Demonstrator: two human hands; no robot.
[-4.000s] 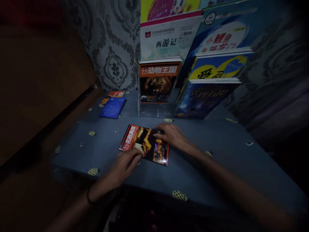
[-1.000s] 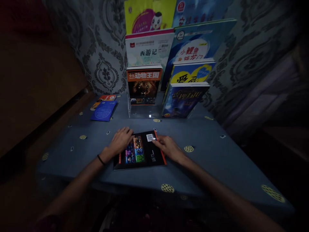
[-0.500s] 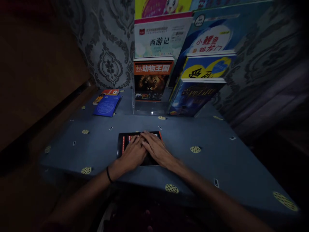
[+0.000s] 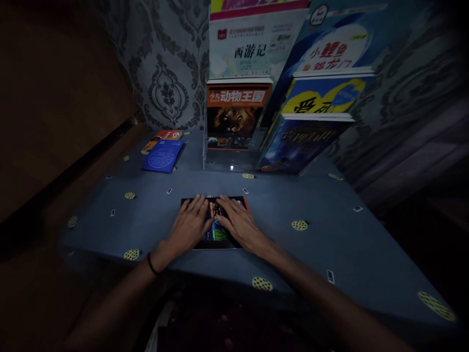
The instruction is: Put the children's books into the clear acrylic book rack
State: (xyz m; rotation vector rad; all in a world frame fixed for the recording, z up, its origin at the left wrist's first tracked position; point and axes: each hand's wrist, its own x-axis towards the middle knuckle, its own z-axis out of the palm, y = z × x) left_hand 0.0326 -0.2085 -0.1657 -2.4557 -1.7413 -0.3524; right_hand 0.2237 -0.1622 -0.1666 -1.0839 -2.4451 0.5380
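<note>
A dark book (image 4: 219, 230) with small colourful pictures lies flat near the front edge of the table. My left hand (image 4: 189, 222), with a black band at the wrist, rests palm down on its left part, fingers stretched out. On its right part lies my right hand (image 4: 240, 222), also flat with the fingers extended. Between the two hands a strip of the cover shows; the rest of it is mostly hidden beneath them. The hands are apart from each other.
Behind the dark book stands a clear display rack (image 4: 220, 160) with several upright books, among them a lion-covered book (image 4: 234, 120) and a dark blue book (image 4: 302, 146). A blue booklet (image 4: 161, 156) overlaps an orange book (image 4: 168, 134) at the back left of the table (image 4: 278, 205).
My left hand has slid left across the book, away from my right hand, uncovering the middle of the cover. My right hand stays about where it was. The view has shifted slightly.
</note>
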